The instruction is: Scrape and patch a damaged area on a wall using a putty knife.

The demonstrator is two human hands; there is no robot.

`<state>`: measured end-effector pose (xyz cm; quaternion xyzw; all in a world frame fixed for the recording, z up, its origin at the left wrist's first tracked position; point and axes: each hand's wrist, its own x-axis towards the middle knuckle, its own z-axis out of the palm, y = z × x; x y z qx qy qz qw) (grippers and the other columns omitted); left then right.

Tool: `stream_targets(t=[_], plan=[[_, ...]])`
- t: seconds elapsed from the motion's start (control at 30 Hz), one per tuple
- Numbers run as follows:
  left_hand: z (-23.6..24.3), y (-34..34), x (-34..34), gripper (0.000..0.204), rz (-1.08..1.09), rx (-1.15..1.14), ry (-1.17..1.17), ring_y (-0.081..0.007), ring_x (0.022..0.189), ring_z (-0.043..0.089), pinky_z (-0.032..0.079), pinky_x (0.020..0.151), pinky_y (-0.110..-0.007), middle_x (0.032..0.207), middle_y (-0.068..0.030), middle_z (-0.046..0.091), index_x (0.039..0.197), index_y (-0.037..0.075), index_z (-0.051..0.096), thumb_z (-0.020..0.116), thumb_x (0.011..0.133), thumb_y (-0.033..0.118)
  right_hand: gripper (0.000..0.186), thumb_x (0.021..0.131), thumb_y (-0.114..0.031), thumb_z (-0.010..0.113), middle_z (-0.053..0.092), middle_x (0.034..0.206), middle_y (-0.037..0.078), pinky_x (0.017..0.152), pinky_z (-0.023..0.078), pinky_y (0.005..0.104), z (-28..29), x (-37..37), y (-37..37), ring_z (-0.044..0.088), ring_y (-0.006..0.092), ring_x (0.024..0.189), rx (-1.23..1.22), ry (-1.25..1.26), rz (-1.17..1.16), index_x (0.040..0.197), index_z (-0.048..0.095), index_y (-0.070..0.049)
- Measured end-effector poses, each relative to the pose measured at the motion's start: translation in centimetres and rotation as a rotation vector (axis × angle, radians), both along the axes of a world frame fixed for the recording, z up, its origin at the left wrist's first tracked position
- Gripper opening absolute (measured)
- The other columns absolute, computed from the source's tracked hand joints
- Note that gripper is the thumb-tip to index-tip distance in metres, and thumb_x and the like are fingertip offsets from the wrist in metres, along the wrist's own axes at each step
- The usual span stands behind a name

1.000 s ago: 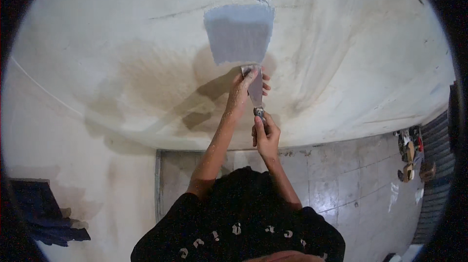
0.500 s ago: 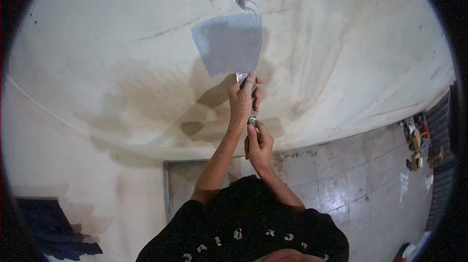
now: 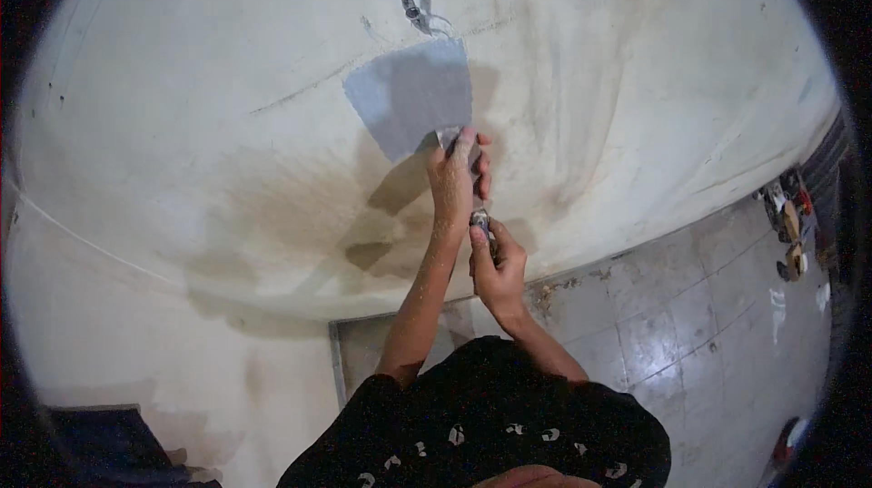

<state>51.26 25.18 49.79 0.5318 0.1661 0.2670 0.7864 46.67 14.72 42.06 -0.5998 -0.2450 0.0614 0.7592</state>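
Observation:
My left hand (image 3: 450, 181), speckled with pale flecks, grips the blade of a metal putty knife (image 3: 446, 138), its thumb over the metal and its fingers round the far side. Below it, my right hand (image 3: 500, 273) is closed on the knife's handle (image 3: 480, 223). The blade's top edge lies over the lower right part of a grey-blue patch (image 3: 404, 79) on the pale wall (image 3: 636, 61). A torn, dark damaged spot (image 3: 418, 7) is just above the patch. My left hand hides much of the blade; whether it touches the wall is unclear.
A tiled floor (image 3: 681, 306) runs along the wall's base. Assorted items (image 3: 792, 225) lie at the right beside dark corrugated metal (image 3: 819, 152). A pale side wall (image 3: 272, 397) with a dark navy area (image 3: 104, 433) is at lower left. My shadow falls around the patch.
The view has swung, shifting the patch down and left in the picture. The blade now overlaps the patch's lower right, and my left thumb and fingers cover more of it.

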Motion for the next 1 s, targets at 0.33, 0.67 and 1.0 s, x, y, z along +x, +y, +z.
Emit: stream_targets(t=[0.33,0.67,1.0], plan=[[2.4,0.4,0.8,0.03,0.017,0.009,-0.076,-0.0125,0.035,0.042,0.03,0.032,-0.027,0.055,-0.0025,0.047,0.086,0.002,0.057,0.055,0.094,0.031,0.027,0.097,-0.022,0.056,0.046,0.056,-0.005,0.042,0.031,0.0213,1.8,1.3,0.6,0.041,0.0028,0.047,-0.02,-0.06,-0.04,0.106,0.06,0.003],[3.5,-0.4,1.0,0.03,0.053,0.027,-0.129,-0.0118,0.036,0.042,0.03,0.032,-0.026,0.056,-0.0018,0.047,0.085,0.002,0.057,0.055,0.094,0.03,0.028,0.097,-0.022,0.056,0.047,0.056,-0.004,0.042,0.031,0.022,4.3,1.3,-0.6,0.042,0.0031,0.046,-0.056,-0.004,-0.009,0.109,0.06,0.004],[1.9,-0.5,1.0,0.029,0.034,-0.037,-0.091,-0.0125,0.034,0.042,0.03,0.031,-0.027,0.055,-0.0024,0.048,0.085,0.003,0.057,0.055,0.095,0.03,0.027,0.097,-0.023,0.056,0.045,0.054,-0.005,0.041,0.03,0.0218,3.1,1.3,-0.9,0.041,0.003,0.045,-0.068,-0.003,0.004,0.106,0.059,0.003]])
